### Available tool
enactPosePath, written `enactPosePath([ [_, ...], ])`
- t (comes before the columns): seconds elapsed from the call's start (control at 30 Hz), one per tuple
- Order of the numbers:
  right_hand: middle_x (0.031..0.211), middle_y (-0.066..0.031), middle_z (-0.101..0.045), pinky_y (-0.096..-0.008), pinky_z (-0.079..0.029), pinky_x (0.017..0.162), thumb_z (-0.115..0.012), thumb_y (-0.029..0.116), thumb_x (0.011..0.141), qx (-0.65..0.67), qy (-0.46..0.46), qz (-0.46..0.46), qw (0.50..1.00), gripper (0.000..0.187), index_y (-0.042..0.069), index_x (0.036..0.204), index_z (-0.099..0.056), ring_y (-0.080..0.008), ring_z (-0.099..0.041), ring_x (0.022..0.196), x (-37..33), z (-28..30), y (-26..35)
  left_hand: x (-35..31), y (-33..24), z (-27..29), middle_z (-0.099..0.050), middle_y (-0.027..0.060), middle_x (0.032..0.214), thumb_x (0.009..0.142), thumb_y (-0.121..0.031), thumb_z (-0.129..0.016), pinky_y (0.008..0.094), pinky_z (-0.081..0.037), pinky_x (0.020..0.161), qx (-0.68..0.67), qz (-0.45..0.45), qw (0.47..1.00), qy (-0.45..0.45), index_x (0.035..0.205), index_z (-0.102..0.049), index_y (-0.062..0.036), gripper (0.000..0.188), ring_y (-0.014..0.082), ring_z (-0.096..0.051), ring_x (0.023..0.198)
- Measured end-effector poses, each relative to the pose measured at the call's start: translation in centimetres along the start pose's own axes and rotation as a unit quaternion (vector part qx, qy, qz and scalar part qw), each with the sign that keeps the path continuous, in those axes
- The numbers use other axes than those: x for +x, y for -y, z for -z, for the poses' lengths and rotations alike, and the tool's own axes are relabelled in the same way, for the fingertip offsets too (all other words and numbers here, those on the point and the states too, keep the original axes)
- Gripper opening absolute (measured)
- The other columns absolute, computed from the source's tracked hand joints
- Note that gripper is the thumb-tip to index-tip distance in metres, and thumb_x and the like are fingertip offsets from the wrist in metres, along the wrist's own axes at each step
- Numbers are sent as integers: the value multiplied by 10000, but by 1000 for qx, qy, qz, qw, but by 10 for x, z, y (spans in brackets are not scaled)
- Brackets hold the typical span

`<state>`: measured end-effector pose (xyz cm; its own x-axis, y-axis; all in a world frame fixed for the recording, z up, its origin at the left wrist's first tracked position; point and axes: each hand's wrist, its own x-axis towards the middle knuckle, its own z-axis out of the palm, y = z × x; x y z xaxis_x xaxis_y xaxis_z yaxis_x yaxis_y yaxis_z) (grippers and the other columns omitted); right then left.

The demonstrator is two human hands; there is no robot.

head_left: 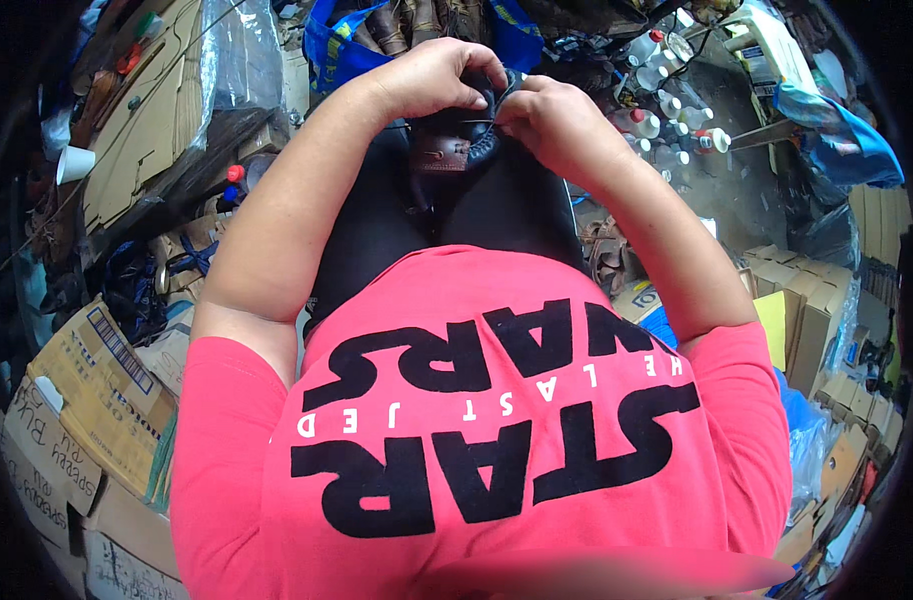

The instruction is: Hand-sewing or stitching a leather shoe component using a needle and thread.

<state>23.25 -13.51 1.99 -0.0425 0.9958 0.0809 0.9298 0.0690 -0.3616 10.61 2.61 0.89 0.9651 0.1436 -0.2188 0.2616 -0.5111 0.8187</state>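
Note:
A dark leather shoe [442,153], brown with a black stitched edge, rests between my thighs. My left hand [442,80] curls over its far part, thumb and fingers around the black leather. At the shoe's right side my right hand [552,115] is closed in a pinch against the black edge. A thin, pale needle-like line [477,122] shows beside the right fingertips; whether they hold it is too small to tell. The fingers partly hide the shoe's far end.
Beyond my knees stands a blue bag [342,50] with brown leather pieces [417,22]. Several plastic bottles [667,125] stand at the far right. Flattened cardboard [152,110] leans at the left, with a white cup [75,164] beside it. Cardboard boxes [807,290] line the right side.

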Motion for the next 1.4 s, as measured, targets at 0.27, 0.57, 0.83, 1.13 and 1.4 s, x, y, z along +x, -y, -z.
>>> enactPosePath([
  [0.27,801,-99,-632,-296,-505,678,-714,105,771,170,-13,-45,984,167,57,930,-693,-195,-638,747,1,-5,-4,-64,6,-8,-656,122,972,807,-147,-672,327,-473,835,142,10,962,-232,1101,-599,-47,319,221,-625,917],
  [0.57,951,-10,-488,-246,-401,808,-739,236,785,314,51,-114,941,241,61,928,-653,-106,-475,935,-26,-12,-28,-159,14,30,-603,60,858,870,-192,-598,276,-455,749,16,247,962,-111,889,-660,11,212,133,-566,799],
  [0.83,939,-84,-531,-319,-455,794,-794,213,665,264,-111,-22,958,307,50,851,-612,-232,-543,892,-23,-20,-13,-121,41,32,-582,53,914,969,-317,-475,290,-422,823,-359,18,886,-294,894,-585,-48,300,156,-582,884],
  [1.13,798,-89,-588,-301,-472,692,-636,105,759,165,-325,-118,924,94,14,765,-617,-211,-582,737,-10,-52,-60,-82,-27,13,-610,149,1038,995,-360,-391,374,-413,903,-685,-124,662,-279,674,-434,-126,400,240,-594,969],
  [1.4,625,-23,-475,-345,-420,710,-363,435,983,960,-86,-89,252,488,80,672,-484,-145,-442,571,-3,-40,-38,-82,28,27,-492,13,671,992,-347,-413,295,-397,719,-701,-145,690,-108,638,-390,-142,409,113,-472,614],
])
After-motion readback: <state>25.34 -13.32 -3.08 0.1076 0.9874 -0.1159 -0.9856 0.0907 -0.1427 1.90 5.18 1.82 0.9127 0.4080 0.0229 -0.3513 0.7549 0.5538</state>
